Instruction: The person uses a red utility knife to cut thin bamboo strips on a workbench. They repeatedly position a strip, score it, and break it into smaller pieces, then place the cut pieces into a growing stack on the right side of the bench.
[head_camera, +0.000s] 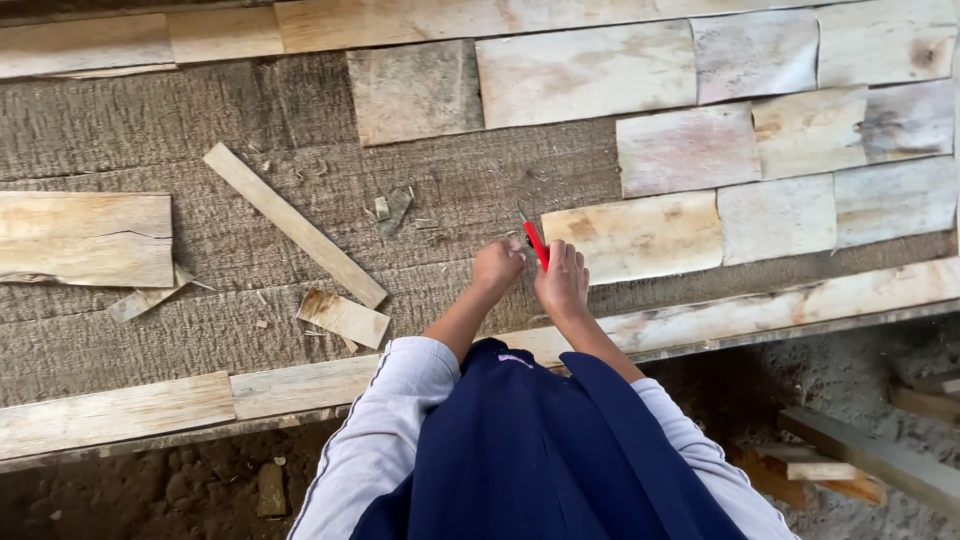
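Several pale veneer pieces (690, 150) already lie edge to edge beyond the red cutter (537, 243), while much grey board (150, 130) left of it stays bare. Right hand (562, 281) fingers are closed round the cutter; left hand (497, 267) is curled beside it. Loose strip (293, 224) and offcuts (343, 317) lie farther left.

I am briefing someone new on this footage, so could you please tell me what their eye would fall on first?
Most striking is the red tool at the centre, gripped by the right hand with the left hand close beside it, over a rough grey wooden surface. Pale rectangular veneer pieces lie in overlapping rows across the upper right. A long thin wood strip lies diagonally to the left.
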